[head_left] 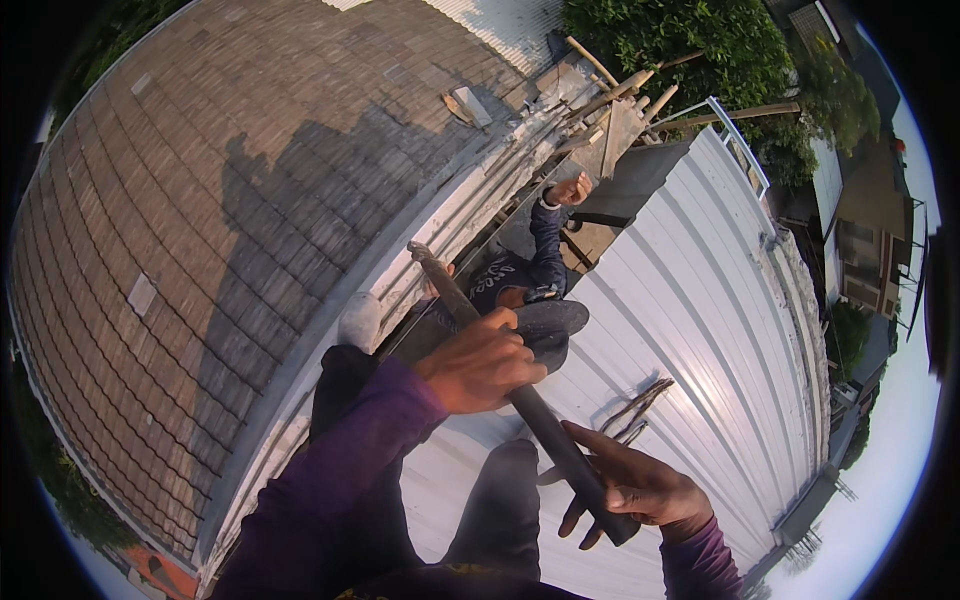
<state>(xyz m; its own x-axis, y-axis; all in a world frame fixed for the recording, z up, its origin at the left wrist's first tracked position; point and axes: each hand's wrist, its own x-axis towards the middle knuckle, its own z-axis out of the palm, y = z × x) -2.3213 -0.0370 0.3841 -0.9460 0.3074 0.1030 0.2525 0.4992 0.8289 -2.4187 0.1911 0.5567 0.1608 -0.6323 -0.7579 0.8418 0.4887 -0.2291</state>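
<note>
A long, dark, stout bar (556,437) slants across my lap, its worn, uneven end up at the left and its blunt end down at the right. My left hand (482,362) is closed in a fist around its middle. Near the lower end, my right hand (645,490) holds it loosely, thumb on top and spread fingers passing behind. Beyond my left fist, a co-worker in dark clothing (495,280) is down in the gap beside the roof, one hand (570,189) raised. The bar and my left hand hide part of that person.
White ribbed metal roofing (690,300) spreads under me to the right, with thin dark metal pieces (637,405) lying on it. Left stands a brown tiled roof (290,200) behind a pale concrete edge (385,270). Wooden planks (620,125) are piled at the gap's far end, near a leafy tree (690,50).
</note>
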